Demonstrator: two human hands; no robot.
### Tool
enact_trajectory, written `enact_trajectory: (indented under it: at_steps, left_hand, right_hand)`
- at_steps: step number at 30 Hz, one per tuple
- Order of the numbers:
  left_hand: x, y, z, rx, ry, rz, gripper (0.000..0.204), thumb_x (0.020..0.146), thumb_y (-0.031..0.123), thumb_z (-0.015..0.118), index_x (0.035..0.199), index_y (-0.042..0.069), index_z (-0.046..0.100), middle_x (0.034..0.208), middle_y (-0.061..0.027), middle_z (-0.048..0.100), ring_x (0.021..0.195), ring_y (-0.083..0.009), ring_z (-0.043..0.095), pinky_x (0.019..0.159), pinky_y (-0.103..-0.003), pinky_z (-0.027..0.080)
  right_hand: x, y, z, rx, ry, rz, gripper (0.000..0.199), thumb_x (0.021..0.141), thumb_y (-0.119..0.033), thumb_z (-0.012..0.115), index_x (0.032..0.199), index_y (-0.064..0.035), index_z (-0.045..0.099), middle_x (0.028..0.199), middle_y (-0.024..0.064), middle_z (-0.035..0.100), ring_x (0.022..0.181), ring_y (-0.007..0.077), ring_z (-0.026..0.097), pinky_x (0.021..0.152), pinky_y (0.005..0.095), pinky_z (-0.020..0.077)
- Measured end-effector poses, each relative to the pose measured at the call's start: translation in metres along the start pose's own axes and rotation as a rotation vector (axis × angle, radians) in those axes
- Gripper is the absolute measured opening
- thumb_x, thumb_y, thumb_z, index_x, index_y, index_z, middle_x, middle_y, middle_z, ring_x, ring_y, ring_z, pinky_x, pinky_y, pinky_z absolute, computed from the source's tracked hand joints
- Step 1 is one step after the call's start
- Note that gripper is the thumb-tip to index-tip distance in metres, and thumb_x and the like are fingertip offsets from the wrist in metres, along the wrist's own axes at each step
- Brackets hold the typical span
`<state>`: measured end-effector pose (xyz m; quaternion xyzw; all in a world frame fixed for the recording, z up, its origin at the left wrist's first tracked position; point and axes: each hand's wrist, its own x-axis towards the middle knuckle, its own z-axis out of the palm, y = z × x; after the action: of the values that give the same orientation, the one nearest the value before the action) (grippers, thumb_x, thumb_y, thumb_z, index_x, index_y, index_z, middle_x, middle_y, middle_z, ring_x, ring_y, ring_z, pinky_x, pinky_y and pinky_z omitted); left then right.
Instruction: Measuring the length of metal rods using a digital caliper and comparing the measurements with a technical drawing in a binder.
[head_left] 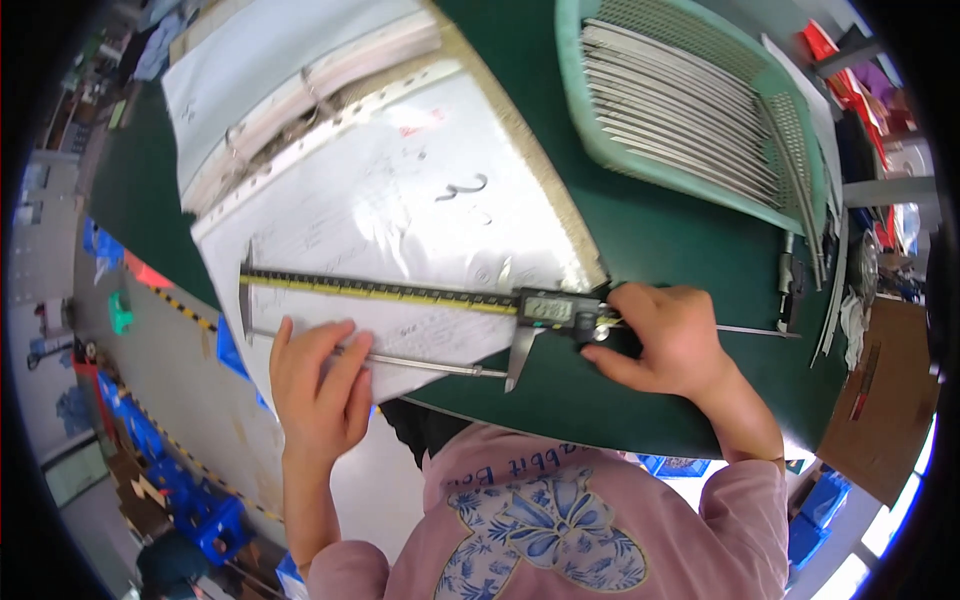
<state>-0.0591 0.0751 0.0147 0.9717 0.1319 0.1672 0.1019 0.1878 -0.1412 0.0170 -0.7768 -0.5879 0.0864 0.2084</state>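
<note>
Here my left hand point(318, 385) lies flat, pinning a thin metal rod point(420, 364) on the binder page point(400, 190); at three o'clock, my right hand point(668, 342) grips the digital caliper point(420, 292) slider, seemingly measuring.

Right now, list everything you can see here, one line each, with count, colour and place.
Digital caliper: one, black and yellow scale, across the binder page.
Thin rod: one, silver, between the caliper jaws.
Ring binder: one, white sleeved pages, open on the table.
Table: one, dark green.
Basket: one, pale green, upper right, holding stacked grey strips.
Left hand: flat on the rod.
Right hand: gripping the caliper's slider.
</note>
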Motion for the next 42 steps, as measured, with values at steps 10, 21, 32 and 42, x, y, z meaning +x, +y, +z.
enact_trajectory:
  at_steps: [10,21,32,42]
  left_hand:
    - [0.012,0.001,-0.021,0.043,-0.233,0.16,0.011,0.072,0.003,0.061,0.083,0.003,0.057,0.087,-0.0092,0.058,0.076,-0.0284,0.057,0.064,-0.042,0.046]
    - [0.212,0.111,-0.022,0.046,0.109,1.026,0.024,0.068,0.005,0.063,0.091,0.002,0.06,0.084,-0.01,0.058,0.069,-0.0246,0.057,0.058,-0.031,0.049]
    - [0.329,0.224,0.099,-0.123,0.264,1.402,0.016,0.065,0.011,0.059,0.077,0.009,0.048,0.071,-0.0033,0.046,0.064,-0.0156,0.056,0.052,-0.026,0.048]
    - [0.329,0.182,0.093,-0.135,-0.034,0.859,0.014,0.075,0.006,0.059,0.088,0.007,0.061,0.086,-0.0073,0.057,0.085,-0.0274,0.057,0.067,-0.036,0.05]
  right_hand:
    - [-0.007,0.008,0.015,0.042,-0.025,-0.023,0.031,0.078,-0.035,0.06,0.082,-0.0067,0.048,0.062,0.0082,0.051,0.051,0.0283,0.055,0.045,0.0389,0.0435]
    - [-0.01,0.014,0.016,0.248,-0.023,-0.072,0.033,0.076,-0.031,0.06,0.087,-0.0011,0.052,0.062,0.0125,0.059,0.059,0.032,0.061,0.052,0.0413,0.0485]
    - [-0.009,0.007,0.025,0.227,0.066,-0.088,0.033,0.077,-0.033,0.061,0.084,-0.0022,0.05,0.062,0.0112,0.058,0.054,0.0283,0.061,0.047,0.0387,0.0487]
    - [-0.008,0.008,0.01,0.291,-0.089,-0.032,0.029,0.08,-0.026,0.058,0.085,0.002,0.053,0.069,0.0152,0.062,0.065,0.0322,0.063,0.06,0.0415,0.0509]
